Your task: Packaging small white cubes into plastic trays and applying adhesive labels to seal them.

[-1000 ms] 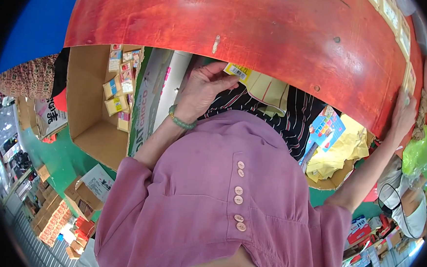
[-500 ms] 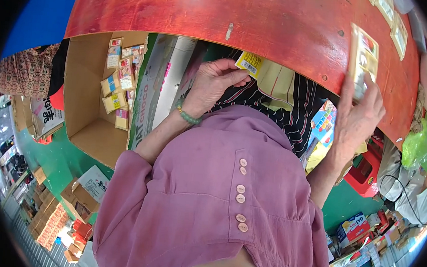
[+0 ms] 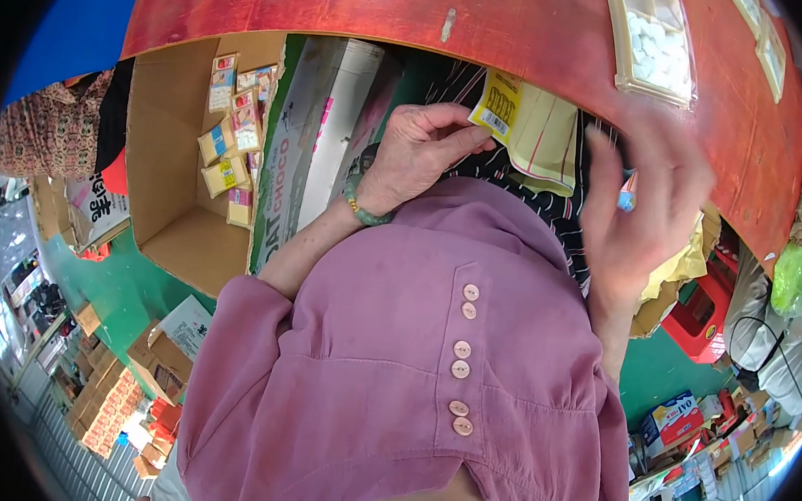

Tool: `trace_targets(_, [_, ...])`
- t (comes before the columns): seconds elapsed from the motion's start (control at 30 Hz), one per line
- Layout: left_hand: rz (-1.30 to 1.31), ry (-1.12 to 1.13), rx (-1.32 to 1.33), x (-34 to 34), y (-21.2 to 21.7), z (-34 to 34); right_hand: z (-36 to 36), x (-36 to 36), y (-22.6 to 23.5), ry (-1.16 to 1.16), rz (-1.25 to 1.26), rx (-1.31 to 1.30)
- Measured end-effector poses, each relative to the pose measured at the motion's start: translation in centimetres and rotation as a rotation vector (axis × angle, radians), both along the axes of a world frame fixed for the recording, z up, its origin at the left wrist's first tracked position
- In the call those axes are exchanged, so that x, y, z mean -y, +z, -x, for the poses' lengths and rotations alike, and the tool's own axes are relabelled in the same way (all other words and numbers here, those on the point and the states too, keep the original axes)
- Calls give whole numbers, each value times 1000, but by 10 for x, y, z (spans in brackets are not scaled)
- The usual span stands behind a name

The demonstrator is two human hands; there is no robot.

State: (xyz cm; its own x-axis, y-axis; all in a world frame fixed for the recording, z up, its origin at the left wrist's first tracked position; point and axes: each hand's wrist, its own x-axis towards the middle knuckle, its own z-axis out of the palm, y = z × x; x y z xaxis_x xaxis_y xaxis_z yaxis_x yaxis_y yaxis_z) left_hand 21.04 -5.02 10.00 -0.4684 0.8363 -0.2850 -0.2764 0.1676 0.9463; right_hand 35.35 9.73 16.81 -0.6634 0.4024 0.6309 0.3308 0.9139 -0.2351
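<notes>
While the left hand (image 3: 425, 156) pinches the corner of a yellow packet (image 3: 530, 130) between thumb and fingertips just under the near edge of the red desk (image 3: 343, 4), the right hand (image 3: 642, 206) hangs blurred beside it, fingers spread and holding nothing. A clear packet of white pieces (image 3: 653, 41) lies on the desk above the right hand. Below the desk's left end stands an open cardboard box (image 3: 177, 228) with small packets along its wall.

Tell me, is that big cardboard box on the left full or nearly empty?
Nearly empty. The cardboard box lies open on its side; only a few small packets sit at its back, the rest bare.
</notes>
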Motion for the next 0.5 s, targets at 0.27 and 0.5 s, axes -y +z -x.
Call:
trace_targets(0.27, [-110,-84,-225,1,4,-6,11,19,-46,366,643,-8])
trace_targets(0.5, [-93,-67,-541,-1,13,-8,10,13,-53,452,739,-13])
